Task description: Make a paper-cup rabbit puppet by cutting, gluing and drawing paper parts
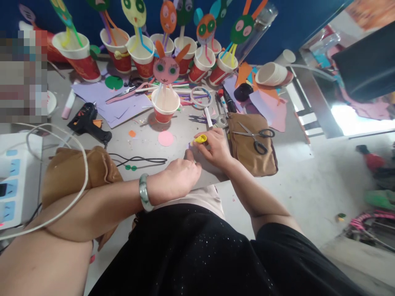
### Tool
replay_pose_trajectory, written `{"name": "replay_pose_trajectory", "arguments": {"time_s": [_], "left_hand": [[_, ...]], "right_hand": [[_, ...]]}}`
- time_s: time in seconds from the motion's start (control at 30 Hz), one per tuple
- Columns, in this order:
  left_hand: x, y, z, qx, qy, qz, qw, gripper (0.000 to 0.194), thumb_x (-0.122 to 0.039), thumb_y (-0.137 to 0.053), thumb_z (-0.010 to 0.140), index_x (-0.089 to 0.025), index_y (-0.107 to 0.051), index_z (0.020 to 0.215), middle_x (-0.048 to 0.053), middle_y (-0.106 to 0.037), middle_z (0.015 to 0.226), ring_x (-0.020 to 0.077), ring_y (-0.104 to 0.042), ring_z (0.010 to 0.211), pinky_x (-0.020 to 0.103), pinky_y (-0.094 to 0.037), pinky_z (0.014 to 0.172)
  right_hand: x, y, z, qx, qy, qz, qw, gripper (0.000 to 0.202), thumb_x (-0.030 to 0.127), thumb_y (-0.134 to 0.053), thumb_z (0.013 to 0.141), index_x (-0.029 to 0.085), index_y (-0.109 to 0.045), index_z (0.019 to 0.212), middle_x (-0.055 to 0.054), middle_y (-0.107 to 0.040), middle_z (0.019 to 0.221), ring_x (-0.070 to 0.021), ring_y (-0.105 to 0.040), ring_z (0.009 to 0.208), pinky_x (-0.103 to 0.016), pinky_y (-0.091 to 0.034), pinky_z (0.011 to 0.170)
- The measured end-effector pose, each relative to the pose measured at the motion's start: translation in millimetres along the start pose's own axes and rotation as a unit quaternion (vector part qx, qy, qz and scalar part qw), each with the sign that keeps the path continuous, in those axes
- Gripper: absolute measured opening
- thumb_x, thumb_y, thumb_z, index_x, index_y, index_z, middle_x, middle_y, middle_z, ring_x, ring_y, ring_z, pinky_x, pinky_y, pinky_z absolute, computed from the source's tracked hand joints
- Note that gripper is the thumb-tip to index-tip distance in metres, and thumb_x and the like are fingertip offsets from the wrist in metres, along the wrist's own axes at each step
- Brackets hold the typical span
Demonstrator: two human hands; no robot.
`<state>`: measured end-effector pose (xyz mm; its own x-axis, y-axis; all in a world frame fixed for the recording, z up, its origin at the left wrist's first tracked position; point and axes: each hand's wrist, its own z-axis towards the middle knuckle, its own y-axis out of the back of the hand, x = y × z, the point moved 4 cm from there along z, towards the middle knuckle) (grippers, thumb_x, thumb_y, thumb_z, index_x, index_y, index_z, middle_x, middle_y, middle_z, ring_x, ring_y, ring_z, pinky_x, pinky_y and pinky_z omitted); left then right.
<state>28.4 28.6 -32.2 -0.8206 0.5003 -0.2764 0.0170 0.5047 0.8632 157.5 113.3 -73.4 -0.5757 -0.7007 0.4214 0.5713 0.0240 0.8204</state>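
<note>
My right hand (pixel 216 148) is closed round a yellow tube-shaped thing (pixel 201 139), whose lower left end points at a small purple piece (pixel 189 145) on the grey table (pixel 148 144). Just left of it, my left hand (pixel 182 174) has its fingers curled together, with a fingertip by the purple piece; what it grips, if anything, is too small to name. Beyond my hands lies a pink paper circle (pixel 166 138). Behind that stands a red and white paper cup (pixel 165 107) with a pink animal face (pixel 166 70) on straws.
More cups with paper faces (pixel 140 55) line the back. A black glue gun (pixel 89 121) and purple paper (pixel 123 107) lie left. Scissors (pixel 254 135) rest on a brown cloth (pixel 253 158) at right. A white cable (pixel 83 152) loops near my left arm, by a power strip (pixel 18 176).
</note>
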Motion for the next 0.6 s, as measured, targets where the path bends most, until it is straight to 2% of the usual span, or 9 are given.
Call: {"name": "replay_pose_trajectory", "arguments": {"time_s": [0.13,0.23,0.33,0.43,0.47,0.57,0.6], "left_hand": [[2,-2.0,1,0.01,0.006,-0.021,1.0,0.038,-0.019,-0.054,0.097,-0.005,-0.06,0.132,0.042,-0.036,0.156,0.0321,-0.077,0.091,0.038,-0.059,0.072],[2,-2.2,2,0.03,0.008,-0.022,0.999,0.039,-0.018,-0.054,0.096,-0.007,-0.059,0.134,0.041,-0.032,0.16,0.0337,-0.077,0.092,0.039,-0.058,0.072],[2,0.1,2,0.028,0.009,-0.02,0.999,0.038,-0.018,-0.053,0.097,-0.007,-0.059,0.132,0.041,-0.035,0.159,0.0359,-0.076,0.096,0.042,-0.058,0.074],[3,0.8,2,0.006,0.007,-0.022,1.0,0.036,-0.02,-0.05,0.099,-0.006,-0.058,0.132,0.04,-0.047,0.151,0.0376,-0.075,0.1,0.045,-0.058,0.078],[3,0.2,3,-0.004,0.004,-0.02,1.0,0.036,-0.02,-0.049,0.1,-0.006,-0.057,0.132,0.039,-0.05,0.148,0.0377,-0.075,0.101,0.045,-0.058,0.079],[4,-2.7,4,-0.033,0.003,-0.011,0.999,0.038,-0.023,-0.05,0.1,-0.006,-0.055,0.133,0.036,-0.057,0.142,0.0371,-0.075,0.103,0.045,-0.059,0.081],[4,-3.6,4,-0.041,0.004,-0.009,0.999,0.038,-0.024,-0.051,0.1,-0.007,-0.055,0.134,0.034,-0.06,0.14,0.0367,-0.075,0.103,0.045,-0.059,0.081]], "right_hand": [[-8,24,0,-0.131,-0.081,-0.02,0.988,0.029,0.049,-0.047,0.104,0.025,-0.064,0.104,-0.008,-0.074,0.101,-0.0272,-0.07,0.097,-0.047,-0.048,0.094],[-20,45,10,-0.135,-0.104,0.001,0.985,0.034,0.052,-0.041,0.106,0.027,-0.064,0.111,-0.008,-0.074,0.109,-0.0268,-0.07,0.103,-0.047,-0.052,0.095],[-36,68,31,-0.107,-0.088,-0.05,0.989,0.034,0.051,-0.044,0.105,0.027,-0.068,0.11,-0.006,-0.075,0.101,-0.0259,-0.07,0.097,-0.05,-0.05,0.1],[-54,82,61,-0.053,-0.043,-0.179,0.981,0.034,0.049,-0.062,0.096,0.022,-0.07,0.116,-0.007,-0.076,0.092,-0.0302,-0.067,0.097,-0.061,-0.044,0.106],[-60,81,71,-0.01,-0.034,-0.217,0.976,0.035,0.046,-0.066,0.094,0.021,-0.069,0.117,-0.008,-0.075,0.09,-0.0312,-0.066,0.102,-0.063,-0.041,0.109],[-74,66,95,0.134,0.018,-0.318,0.938,0.017,0.036,-0.067,0.093,0.019,-0.072,0.092,-0.008,-0.072,0.077,-0.0299,-0.065,0.103,-0.068,-0.031,0.114],[-77,59,100,0.158,0.031,-0.328,0.931,0.018,0.033,-0.063,0.096,0.019,-0.071,0.087,-0.007,-0.072,0.077,-0.0286,-0.064,0.106,-0.067,-0.031,0.115]]}}
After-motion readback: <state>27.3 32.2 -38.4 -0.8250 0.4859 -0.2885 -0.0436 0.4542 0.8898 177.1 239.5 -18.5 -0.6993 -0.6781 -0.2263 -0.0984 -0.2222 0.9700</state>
